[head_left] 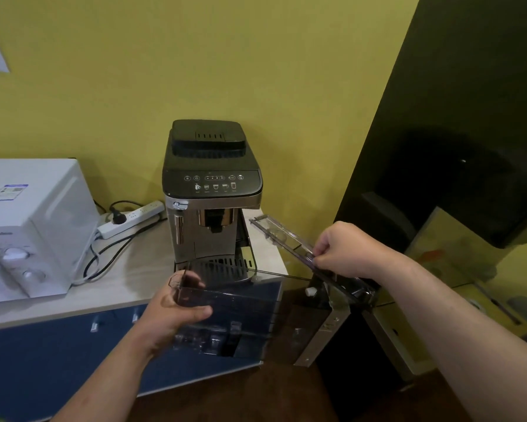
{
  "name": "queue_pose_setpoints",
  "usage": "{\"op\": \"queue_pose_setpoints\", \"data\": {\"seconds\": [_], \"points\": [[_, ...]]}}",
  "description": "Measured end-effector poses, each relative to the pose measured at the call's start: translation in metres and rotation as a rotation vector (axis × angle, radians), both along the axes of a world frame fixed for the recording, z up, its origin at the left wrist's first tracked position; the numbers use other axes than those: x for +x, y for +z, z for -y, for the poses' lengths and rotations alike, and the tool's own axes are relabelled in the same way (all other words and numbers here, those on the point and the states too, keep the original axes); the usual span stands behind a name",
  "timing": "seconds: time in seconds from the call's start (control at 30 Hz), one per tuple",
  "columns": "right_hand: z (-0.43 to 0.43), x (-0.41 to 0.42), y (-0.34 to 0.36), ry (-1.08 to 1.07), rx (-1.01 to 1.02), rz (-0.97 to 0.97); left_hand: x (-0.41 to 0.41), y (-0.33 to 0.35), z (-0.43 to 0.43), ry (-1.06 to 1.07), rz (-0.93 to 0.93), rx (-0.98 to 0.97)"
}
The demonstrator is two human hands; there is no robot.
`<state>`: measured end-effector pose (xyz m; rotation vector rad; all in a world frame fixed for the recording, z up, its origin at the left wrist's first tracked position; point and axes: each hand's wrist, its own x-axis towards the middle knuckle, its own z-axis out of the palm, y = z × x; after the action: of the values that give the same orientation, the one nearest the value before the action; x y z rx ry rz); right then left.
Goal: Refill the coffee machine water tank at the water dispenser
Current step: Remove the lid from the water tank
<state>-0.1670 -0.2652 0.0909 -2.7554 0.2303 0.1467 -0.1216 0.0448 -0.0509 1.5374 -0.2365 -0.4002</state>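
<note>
A black and silver coffee machine (213,190) stands on a pale wooden counter (128,278) against the yellow wall. In front of it, off the counter, I hold its clear smoky water tank (250,318). My left hand (173,312) grips the tank's left end from the side. My right hand (344,254) pinches the tank's clear lid (283,239), which is raised and tilted up toward the back. The tank looks empty of water. A dark tall unit (457,166) at the right may be the water dispenser; I cannot tell for sure.
A white microwave (27,229) sits at the counter's left. A white power strip (131,217) with black cables lies between it and the coffee machine. Blue cabinet doors (42,360) run below the counter. Brown floor shows at the bottom.
</note>
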Motion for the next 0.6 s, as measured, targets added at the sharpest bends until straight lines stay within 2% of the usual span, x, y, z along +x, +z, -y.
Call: {"op": "queue_pose_setpoints", "data": {"seconds": [0.27,0.6], "points": [[0.026,0.057,-0.042,-0.231,0.107,-0.118,0.045,-0.042,0.005,0.0,-0.074,0.038],[0.055,0.14,-0.129,-0.372,0.242,-0.094,0.072,-0.079,0.034,-0.008,-0.11,0.154]]}}
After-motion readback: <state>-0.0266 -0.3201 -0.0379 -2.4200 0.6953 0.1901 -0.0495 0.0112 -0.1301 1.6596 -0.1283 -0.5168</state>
